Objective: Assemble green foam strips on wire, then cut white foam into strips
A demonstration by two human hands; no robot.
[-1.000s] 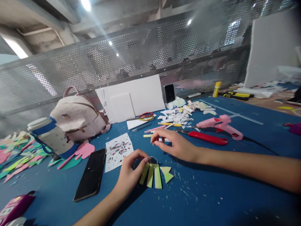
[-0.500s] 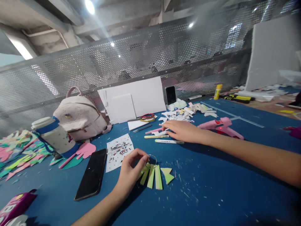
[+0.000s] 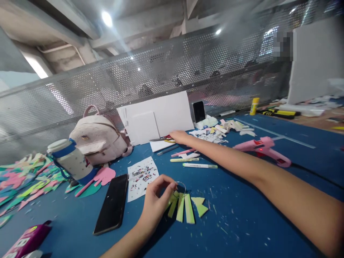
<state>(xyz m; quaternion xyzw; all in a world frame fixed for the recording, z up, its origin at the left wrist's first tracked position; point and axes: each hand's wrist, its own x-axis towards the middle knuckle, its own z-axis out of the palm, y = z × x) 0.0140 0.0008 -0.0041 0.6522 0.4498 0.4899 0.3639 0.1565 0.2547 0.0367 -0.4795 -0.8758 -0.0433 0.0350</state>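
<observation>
My left hand pinches a thin clear ring between thumb and fingertips. Light-green strips fan out below the ring, over the blue table. Farther off, my right hand has its fingers curled over the handles of the scissors, covering part of the red and yellow grips. The scissors lie on a white sheet; the fingertips are partly hidden. Near the right forearm lie a yellow marker, a white marker with green tips and a pink stick.
A pink glue gun with a red light and a cord lies right. A black phone, a speckled paper, a tumbler and a backpack stand or lie left. White scraps are heaped behind the forearm.
My right hand has moved from the markers to the scissors farther back and left. My left hand keeps hold of the ring; the whole view has shifted slightly.
</observation>
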